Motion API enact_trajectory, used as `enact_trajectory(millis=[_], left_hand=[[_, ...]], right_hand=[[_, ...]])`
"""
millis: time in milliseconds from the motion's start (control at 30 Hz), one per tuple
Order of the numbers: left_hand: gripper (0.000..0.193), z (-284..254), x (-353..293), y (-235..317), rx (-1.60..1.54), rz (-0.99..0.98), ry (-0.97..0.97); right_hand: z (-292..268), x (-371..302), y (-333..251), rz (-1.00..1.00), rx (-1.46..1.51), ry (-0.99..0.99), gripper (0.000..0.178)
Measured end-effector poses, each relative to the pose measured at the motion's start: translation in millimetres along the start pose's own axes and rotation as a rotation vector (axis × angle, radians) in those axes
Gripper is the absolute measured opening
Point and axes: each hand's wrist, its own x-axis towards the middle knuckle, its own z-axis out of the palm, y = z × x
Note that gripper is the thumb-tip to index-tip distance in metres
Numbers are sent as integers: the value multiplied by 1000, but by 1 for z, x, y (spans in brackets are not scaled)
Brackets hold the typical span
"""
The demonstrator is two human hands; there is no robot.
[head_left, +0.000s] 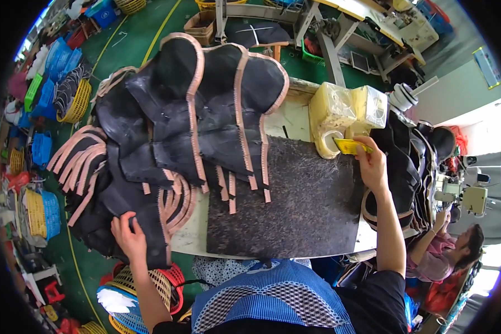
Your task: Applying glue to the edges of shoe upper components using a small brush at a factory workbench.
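Observation:
My right hand (pixel 373 167) grips a small yellow scraper (pixel 352 146). Its blade is at the round mouth of a cream-coloured, glue-crusted container (pixel 333 108). My left hand (pixel 129 236) lies on a black panel (pixel 133 206) at the left of the table, with its thumb and fingers apart. Beside and beyond it, black curved pieces (pixel 175 119) with pinkish edging strips overlap in a spread-out pile. Some strips hang onto a dark, rough, speckled board (pixel 295 206) in front of me.
A second cream container (pixel 370 106) adjoins the first. More black pieces (pixel 401 167) are stacked at the right, near a person (pixel 448 253) at a sewing machine (pixel 473 199). Yellow and blue baskets (pixel 42 214) stand on the green floor at the left. A patterned basket (pixel 150 284) sits below my left forearm.

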Motion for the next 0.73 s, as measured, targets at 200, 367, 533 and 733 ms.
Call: enact_trajectory(millis=[200,367,533,733], left_hand=[[13,-26,-9,27,-150,-9,59],[11,-65,-31,37,-113,54,165],[11,-87,-32,19,-575,10,516],[40,-106,-34,101,-1146,-37,637]], right_hand=[[29,22,42,-314,-181,10,13],[33,28,69,-146,125,115,19],[9,19,92,-130,183,165,24],[-1,16,143,319,706,138,25]])
